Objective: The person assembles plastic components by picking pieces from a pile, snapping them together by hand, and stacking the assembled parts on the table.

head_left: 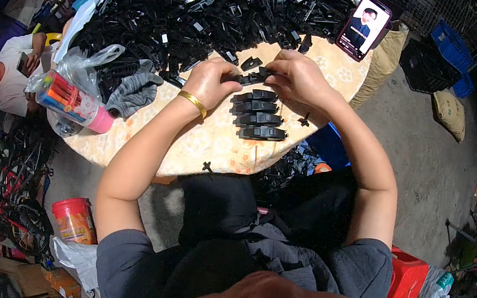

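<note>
Between my hands, just above the patterned tablecloth, is a long black plastic part [252,79]. My left hand [207,81], with a gold bangle at the wrist, pinches its left end. At the other end, the fingers of my right hand [297,75] are closed on it. Directly below, on the near side, several similar black plastic parts [261,118] lie side by side in a neat row. A small loose black piece [252,62] rests just beyond the held part. The fingertips partly cover what I hold.
A large heap of black parts [213,4] covers the table's far side. A phone [365,28] stands at the far right. Left are a grey glove [135,92], a clear bag and a cup of markers [71,102]. Another person [16,68] sits beyond the left edge.
</note>
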{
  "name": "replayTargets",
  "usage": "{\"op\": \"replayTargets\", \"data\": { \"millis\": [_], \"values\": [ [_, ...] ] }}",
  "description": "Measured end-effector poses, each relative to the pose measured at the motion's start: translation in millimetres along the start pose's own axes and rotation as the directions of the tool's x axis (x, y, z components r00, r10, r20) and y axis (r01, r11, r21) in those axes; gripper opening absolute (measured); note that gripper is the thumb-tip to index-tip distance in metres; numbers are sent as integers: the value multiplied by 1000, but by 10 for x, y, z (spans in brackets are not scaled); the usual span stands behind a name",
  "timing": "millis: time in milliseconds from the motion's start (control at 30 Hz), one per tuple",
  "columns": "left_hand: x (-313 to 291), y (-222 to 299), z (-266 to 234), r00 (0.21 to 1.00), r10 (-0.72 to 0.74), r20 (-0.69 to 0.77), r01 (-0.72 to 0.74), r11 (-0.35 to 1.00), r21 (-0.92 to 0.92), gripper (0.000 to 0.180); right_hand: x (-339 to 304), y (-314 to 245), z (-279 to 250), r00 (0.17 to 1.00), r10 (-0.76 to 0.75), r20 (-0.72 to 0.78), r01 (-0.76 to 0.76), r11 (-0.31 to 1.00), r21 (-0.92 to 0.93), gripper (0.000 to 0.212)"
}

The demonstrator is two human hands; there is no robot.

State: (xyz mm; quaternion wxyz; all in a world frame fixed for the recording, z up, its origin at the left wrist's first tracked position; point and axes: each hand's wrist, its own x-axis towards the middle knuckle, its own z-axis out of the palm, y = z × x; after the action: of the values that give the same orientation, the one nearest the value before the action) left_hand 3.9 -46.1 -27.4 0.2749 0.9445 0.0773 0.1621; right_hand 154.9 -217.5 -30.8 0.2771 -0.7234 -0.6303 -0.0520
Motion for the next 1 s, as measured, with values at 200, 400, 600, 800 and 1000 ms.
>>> {"op": "replayTargets", "data": {
  "millis": [200, 400, 600, 800, 1000],
  "values": [
    [27, -11, 11, 998, 51, -27, -51, 999, -5, 19, 74, -38, -47, 987, -154, 45, 158, 982, -104, 25],
    [70, -91, 88, 988, 150, -35, -153, 985, -77, 19, 96, 27, 96, 982, -187, 29, 184, 980, 75, 23],
    [50, 17, 29, 990, 121, 76, -109, 984, -141, 16, 75, 7, 38, 980, -193, 51, 188, 978, 91, 22],
    [145, -157, -56, 987, 100, -124, -105, 994, -32, 20, 184, -7, 39, 997, -78, -23, 81, 976, 204, 25],
    [179, -314, 67, 964, 210, -165, -147, 933, 327, 35, 273, -1, 302, 987, -142, -77, 140, 990, -34, 27]
  ]
}}
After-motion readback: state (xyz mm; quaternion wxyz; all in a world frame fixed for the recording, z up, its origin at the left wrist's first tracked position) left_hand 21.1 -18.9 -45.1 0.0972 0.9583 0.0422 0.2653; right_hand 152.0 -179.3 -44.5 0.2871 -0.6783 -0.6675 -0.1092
